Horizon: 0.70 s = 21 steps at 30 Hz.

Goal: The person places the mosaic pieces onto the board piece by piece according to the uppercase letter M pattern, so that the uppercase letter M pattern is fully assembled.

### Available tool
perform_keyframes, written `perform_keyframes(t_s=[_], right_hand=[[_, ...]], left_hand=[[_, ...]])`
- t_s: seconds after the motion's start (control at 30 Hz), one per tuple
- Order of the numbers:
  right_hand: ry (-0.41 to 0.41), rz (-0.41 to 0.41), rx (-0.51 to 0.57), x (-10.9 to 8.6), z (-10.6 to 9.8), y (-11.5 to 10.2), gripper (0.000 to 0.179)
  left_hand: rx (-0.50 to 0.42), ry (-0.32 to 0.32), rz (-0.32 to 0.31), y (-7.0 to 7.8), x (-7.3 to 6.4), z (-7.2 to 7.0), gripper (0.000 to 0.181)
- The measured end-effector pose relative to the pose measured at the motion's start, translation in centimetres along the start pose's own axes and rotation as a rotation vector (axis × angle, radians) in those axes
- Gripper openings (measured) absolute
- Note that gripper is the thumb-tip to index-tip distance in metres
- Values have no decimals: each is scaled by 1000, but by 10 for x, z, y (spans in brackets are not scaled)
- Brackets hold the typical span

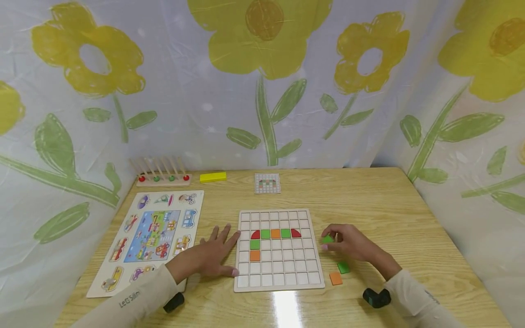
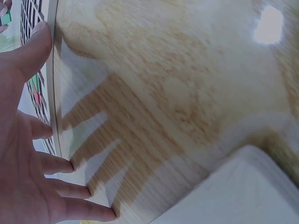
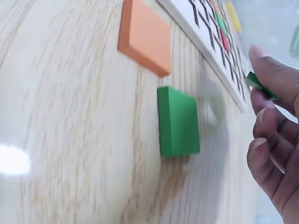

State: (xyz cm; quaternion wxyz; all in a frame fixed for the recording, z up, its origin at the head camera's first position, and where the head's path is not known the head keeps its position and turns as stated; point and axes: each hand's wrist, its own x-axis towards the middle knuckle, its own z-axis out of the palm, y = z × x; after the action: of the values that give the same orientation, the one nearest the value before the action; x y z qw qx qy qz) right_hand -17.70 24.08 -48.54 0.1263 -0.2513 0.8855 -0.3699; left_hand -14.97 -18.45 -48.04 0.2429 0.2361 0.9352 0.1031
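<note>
A square wooden grid board (image 1: 280, 267) lies at the middle of the table. Its third row holds a red quarter-round tile (image 1: 256, 234), green, orange and green squares, then another red quarter-round (image 1: 295, 233). Below the left red one sit a green tile (image 1: 255, 244) and an orange tile (image 1: 255, 256). My left hand (image 1: 214, 253) is spread flat, thumb and a fingertip touching the board's left edge. Just off the board's right edge, my right hand (image 1: 348, 241) pinches a green square tile (image 3: 260, 86) between thumb and finger. A loose green tile (image 3: 180, 122) and orange tile (image 3: 147, 37) lie below it.
A small pattern card (image 1: 267, 183) lies behind the board. At the left is a picture puzzle board (image 1: 127, 273); behind it stand a peg rack (image 1: 164, 181) with red and green beads and a yellow block (image 1: 213, 176). A flowered curtain (image 1: 176, 91) hangs behind the table.
</note>
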Motion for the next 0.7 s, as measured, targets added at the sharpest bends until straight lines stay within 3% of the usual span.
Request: perform_keyframes(t_s=[0.33,0.7], right_hand=[[-49,-14,86,9,6,-12,29],[-85,-14,81,21,18,-21,30]], left_hand=[[-3,2,-1,2,-2,-1,106],[-4,6,4,2,-4,-1,106]])
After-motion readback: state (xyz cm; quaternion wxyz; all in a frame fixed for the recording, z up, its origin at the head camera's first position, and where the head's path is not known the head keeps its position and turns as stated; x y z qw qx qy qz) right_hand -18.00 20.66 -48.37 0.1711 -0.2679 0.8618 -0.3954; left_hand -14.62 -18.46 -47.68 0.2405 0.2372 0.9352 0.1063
